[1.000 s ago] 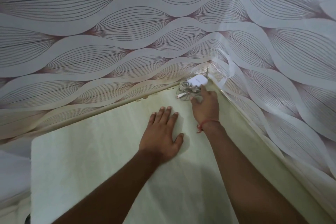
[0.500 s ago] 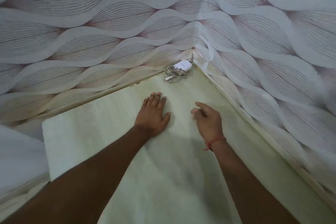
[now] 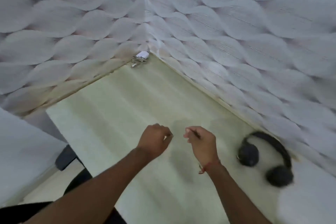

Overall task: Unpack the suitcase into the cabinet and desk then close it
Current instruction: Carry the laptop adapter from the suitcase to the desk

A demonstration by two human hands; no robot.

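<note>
A white charger with its coiled cable [image 3: 141, 58] lies in the far corner of the pale desk [image 3: 116, 107], where the two patterned walls meet. Black headphones [image 3: 265, 162] rest on the desk at the right, close to the wall. My left hand [image 3: 154, 140] hovers over the desk's middle with fingers loosely curled and nothing in it. My right hand [image 3: 201, 142], with a red thread at the wrist, hangs beside it, fingers bent, also holding nothing. Both hands are well short of the charger. The suitcase and cabinet are out of view.
Wave-patterned walls [image 3: 236, 32] close the desk at the back and right. A dark chair part [image 3: 65, 158] shows below the desk's left edge, beside a white surface [image 3: 21, 151] at the far left.
My right hand let go of the charger in the corner and drew back. My left hand lifted off the desk and pulled back too. The view shifted back, bringing the headphones into sight.
</note>
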